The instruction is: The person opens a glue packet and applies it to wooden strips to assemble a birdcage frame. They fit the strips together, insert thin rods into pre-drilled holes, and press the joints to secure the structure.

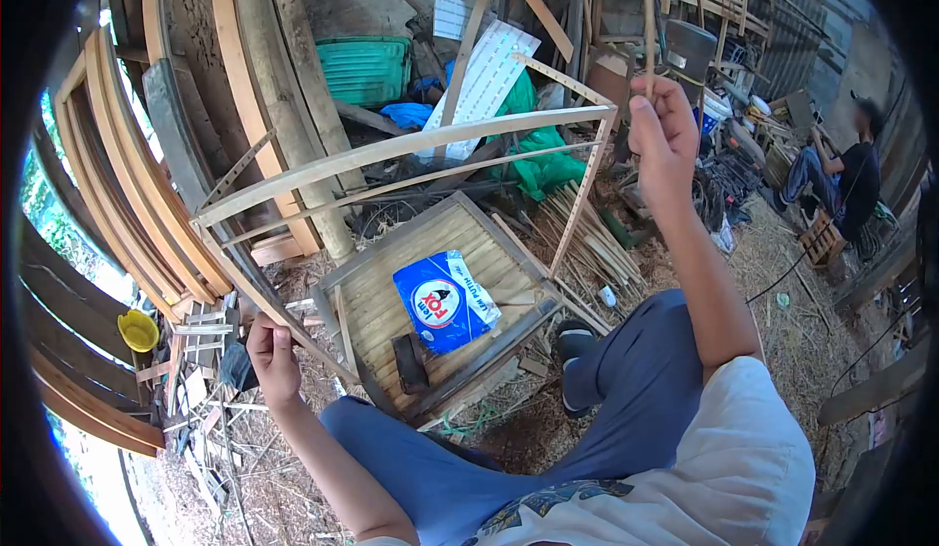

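Observation:
My left hand [273, 358] is closed on the lower left rail of a wooden frame [411, 142] with rows of small holes in its side pieces. Raised at the upper right, my right hand [665, 131] pinches a thin wooden stick [648, 28] that points upward. The frame stands tilted over a low slatted bamboo table [372, 282]. On that table lie a blue Fox packet [440, 304] and a dark block [410, 364].
Long boards [245, 77] lean at the left, near a yellow hard hat [138, 331]. A green crate [362, 70] stands behind. Thin sticks [592, 238] lie right of the table. Another person [856, 170] sits at the far right.

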A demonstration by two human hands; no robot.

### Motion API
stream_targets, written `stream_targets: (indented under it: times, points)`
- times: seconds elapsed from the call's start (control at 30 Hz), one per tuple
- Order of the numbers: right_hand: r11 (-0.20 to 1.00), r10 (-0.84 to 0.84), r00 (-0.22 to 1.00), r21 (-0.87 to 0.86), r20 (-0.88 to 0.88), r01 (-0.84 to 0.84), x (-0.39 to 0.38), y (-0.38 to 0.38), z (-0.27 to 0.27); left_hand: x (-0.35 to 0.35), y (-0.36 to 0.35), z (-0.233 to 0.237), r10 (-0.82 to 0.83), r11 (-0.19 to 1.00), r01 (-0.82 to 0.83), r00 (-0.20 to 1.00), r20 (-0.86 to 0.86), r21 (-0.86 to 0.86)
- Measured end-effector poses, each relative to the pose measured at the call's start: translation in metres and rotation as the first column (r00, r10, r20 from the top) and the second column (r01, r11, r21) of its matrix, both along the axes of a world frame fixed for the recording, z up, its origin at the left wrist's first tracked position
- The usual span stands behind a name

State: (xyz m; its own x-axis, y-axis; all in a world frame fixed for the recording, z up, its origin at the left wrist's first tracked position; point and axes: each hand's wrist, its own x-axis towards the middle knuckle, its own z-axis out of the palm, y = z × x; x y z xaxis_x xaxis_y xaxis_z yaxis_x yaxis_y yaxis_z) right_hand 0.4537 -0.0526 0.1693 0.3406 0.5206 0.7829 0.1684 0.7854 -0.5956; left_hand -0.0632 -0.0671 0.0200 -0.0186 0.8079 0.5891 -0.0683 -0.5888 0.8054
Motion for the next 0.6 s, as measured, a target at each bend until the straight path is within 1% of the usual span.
stream_targets:
  times: [0.1, 0.2, 0.23, 0.33, 0.37, 0.47, 0.57, 0.6]
  points:
    - [0.967, 0.168, 0.986, -0.192, 0.001, -0.165, 0.039, 0.009, -0.007, 0.003, -0.001, 0.001, 0.02, 1.0, -0.02, 1.0, -0.003, 0.006]
    - [0.894, 0.378, 0.925, -0.272, 0.031, -0.356, 0.065, 0.027, -0.026, -0.001, 0.001, -0.003, 0.018, 1.0, -0.018, 1.0, -0.001, 0.002]
    - [0.876, 0.399, 0.916, -0.308, 0.03, -0.371, 0.068, 0.028, -0.031, -0.002, 0.002, -0.004, 0.02, 1.0, -0.02, 1.0, -0.002, 0.001]
    - [0.876, 0.387, 0.895, -0.392, 0.222, -0.282, 0.069, 0.031, -0.039, -0.003, 0.002, -0.005, 0.023, 1.0, -0.023, 1.0, -0.007, 0.003]
    - [0.858, 0.377, 0.897, -0.452, 0.229, -0.245, 0.07, 0.03, -0.039, -0.003, 0.002, -0.005, 0.023, 1.0, -0.023, 1.0, -0.01, 0.005]
    - [0.848, 0.408, 0.885, -0.451, 0.225, -0.277, 0.062, 0.034, -0.041, -0.001, 0.001, -0.004, 0.003, 1.0, -0.003, 1.0, 0.008, 0.011]
    - [0.858, 0.352, 0.907, -0.465, 0.229, -0.216, 0.061, 0.037, -0.043, -0.003, 0.002, -0.005, -0.006, 1.0, 0.006, 1.0, 0.003, 0.019]
    - [0.857, 0.36, 0.906, -0.463, 0.223, -0.227, 0.06, 0.037, -0.043, -0.001, 0.001, -0.003, -0.008, 1.0, 0.008, 1.0, 0.0, 0.014]
